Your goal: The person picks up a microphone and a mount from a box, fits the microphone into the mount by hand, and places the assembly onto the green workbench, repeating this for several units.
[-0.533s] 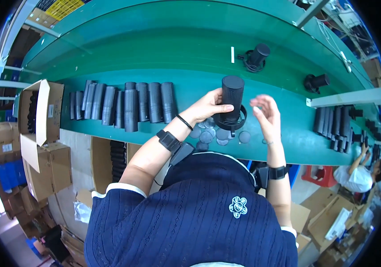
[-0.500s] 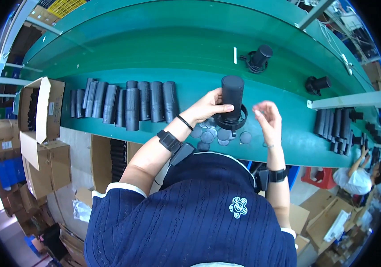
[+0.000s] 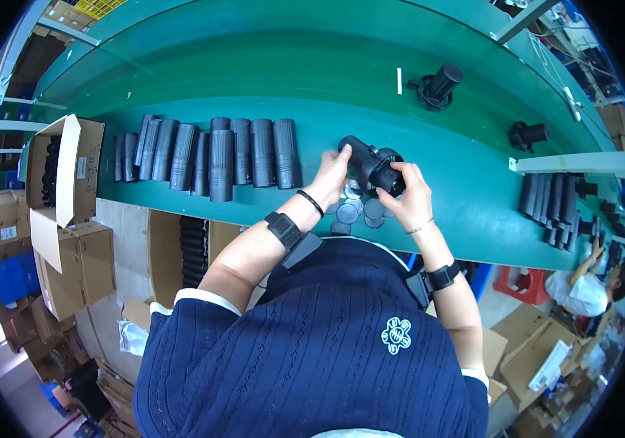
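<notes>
A black cylindrical microphone [image 3: 361,155] in a round black mount [image 3: 389,179] is tilted between my hands, its closed end toward the upper left. My left hand [image 3: 333,175] is at the cylinder's end, with a digit pressed on it and other fingers partly blurred. Around the mount's open side, my right hand [image 3: 415,196] has its thumb and fingers closed. Below them, several flat grey discs [image 3: 349,212] lie loosely on the green bench [image 3: 312,120]. Part of the disc pile is hidden by the mount and hands.
Several black cylinders [image 3: 221,164] lie in a row at left, beside an open carton [image 3: 71,175]. Two mounted microphones [image 3: 444,84] [image 3: 530,135] stand at the back right. More cylinders [image 3: 546,201] lie beyond a metal post [image 3: 575,162], near another person [image 3: 583,285] and a red stool [image 3: 524,285].
The microphone has tipped from upright to leaning left, turning its mount toward my right hand. My right hand has moved in from being apart and taken hold of the mount.
</notes>
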Demonstrator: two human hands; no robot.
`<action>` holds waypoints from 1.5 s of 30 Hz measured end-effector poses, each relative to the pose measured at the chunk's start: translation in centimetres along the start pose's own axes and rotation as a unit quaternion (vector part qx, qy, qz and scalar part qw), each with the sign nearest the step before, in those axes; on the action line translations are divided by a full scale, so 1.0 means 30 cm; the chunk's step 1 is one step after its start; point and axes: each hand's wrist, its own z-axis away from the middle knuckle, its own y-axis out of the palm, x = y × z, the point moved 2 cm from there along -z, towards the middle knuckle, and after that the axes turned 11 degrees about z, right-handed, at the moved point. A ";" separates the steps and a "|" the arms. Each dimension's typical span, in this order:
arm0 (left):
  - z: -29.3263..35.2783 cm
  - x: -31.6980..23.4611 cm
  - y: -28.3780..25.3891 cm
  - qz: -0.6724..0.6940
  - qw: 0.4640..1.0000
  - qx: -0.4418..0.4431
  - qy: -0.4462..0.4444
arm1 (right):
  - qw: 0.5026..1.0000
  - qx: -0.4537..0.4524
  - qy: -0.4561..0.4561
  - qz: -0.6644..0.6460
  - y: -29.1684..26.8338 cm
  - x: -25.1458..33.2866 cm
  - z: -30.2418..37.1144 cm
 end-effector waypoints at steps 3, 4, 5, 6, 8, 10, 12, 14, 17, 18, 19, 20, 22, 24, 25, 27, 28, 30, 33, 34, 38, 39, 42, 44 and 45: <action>-0.036 -0.043 -0.038 -0.142 0.966 0.139 0.163 | 1.000 0.022 -0.012 0.016 0.018 -0.007 -0.012; -0.029 -0.050 -0.030 -0.170 0.955 0.146 0.197 | 0.999 0.031 -0.017 0.012 0.024 -0.006 -0.014; -0.025 -0.053 -0.019 -0.167 0.956 0.141 0.197 | 0.999 0.040 -0.022 0.007 0.031 -0.005 -0.016; -0.010 -0.060 0.001 -0.136 0.969 0.152 0.139 | 0.999 0.045 -0.026 0.006 0.037 -0.005 -0.018; -0.060 -0.038 0.005 -0.115 0.972 0.189 0.083 | 0.997 0.057 -0.044 0.006 0.052 -0.006 -0.023; -0.083 -0.063 0.005 -0.123 0.966 0.226 0.041 | 0.997 0.062 -0.043 0.001 0.052 -0.009 -0.025; -0.080 -0.054 0.019 -0.133 0.973 0.178 0.068 | 0.997 0.067 -0.037 -0.004 0.054 -0.019 -0.029; -0.106 -0.060 0.024 -0.148 0.966 0.208 0.036 | 0.996 0.083 -0.035 0.005 0.050 -0.021 -0.028; -0.109 -0.069 0.039 -0.157 0.955 0.254 0.006 | 0.989 0.127 -0.061 0.045 0.036 0.003 -0.037; -0.114 -0.073 0.043 -0.157 0.955 0.251 -0.028 | 0.982 0.153 -0.084 0.076 0.035 0.011 -0.036; -0.116 -0.072 0.047 -0.158 0.954 0.249 -0.062 | 0.982 0.154 -0.084 0.077 0.038 0.011 -0.037; -0.117 -0.070 0.053 -0.149 0.956 0.246 -0.057 | 0.970 0.151 -0.139 0.133 0.045 0.015 -0.036; -0.104 -0.091 0.062 -0.161 0.951 0.256 -0.066 | 0.942 0.153 -0.203 0.221 0.042 0.043 -0.040; -0.107 -0.094 0.064 -0.168 0.947 0.265 -0.066 | 0.935 0.160 -0.209 0.237 0.037 0.063 -0.049; -0.127 -0.081 0.057 -0.168 0.948 0.264 -0.066 | 0.929 0.167 -0.216 0.252 0.037 0.071 -0.053; -0.157 -0.065 0.048 -0.122 0.948 0.291 -0.050 | 0.926 0.177 -0.215 0.254 0.038 0.084 -0.059; -0.164 -0.063 0.045 -0.122 0.948 0.291 -0.051 | 0.924 0.186 -0.213 0.257 0.040 0.086 -0.060; -0.169 -0.060 0.039 -0.139 0.936 0.317 -0.059 | 0.921 0.195 -0.211 0.264 0.043 0.088 -0.062; -0.193 -0.049 0.040 -0.141 0.931 0.329 -0.073 | 0.917 0.204 -0.201 0.278 0.059 0.095 -0.058; -0.196 -0.052 0.040 -0.141 0.931 0.330 -0.073 | 0.916 0.205 -0.192 0.285 0.066 0.095 -0.055; -0.188 -0.076 0.052 -0.161 0.931 0.321 -0.070 | 0.923 0.184 -0.185 0.281 0.087 0.086 -0.057; -0.184 -0.084 0.052 -0.162 0.934 0.311 -0.068 | 0.930 0.178 -0.180 0.268 0.087 0.094 -0.064; -0.191 -0.107 0.063 -0.219 0.936 0.276 -0.012 | 0.954 0.178 -0.135 0.200 0.077 0.087 -0.090; -0.207 -0.091 0.056 -0.204 0.952 0.209 0.090 | 0.979 0.150 -0.079 0.110 0.068 0.066 -0.103; -0.199 -0.088 0.050 -0.203 0.952 0.210 0.090 | 0.983 0.147 -0.061 0.095 0.058 0.052 -0.109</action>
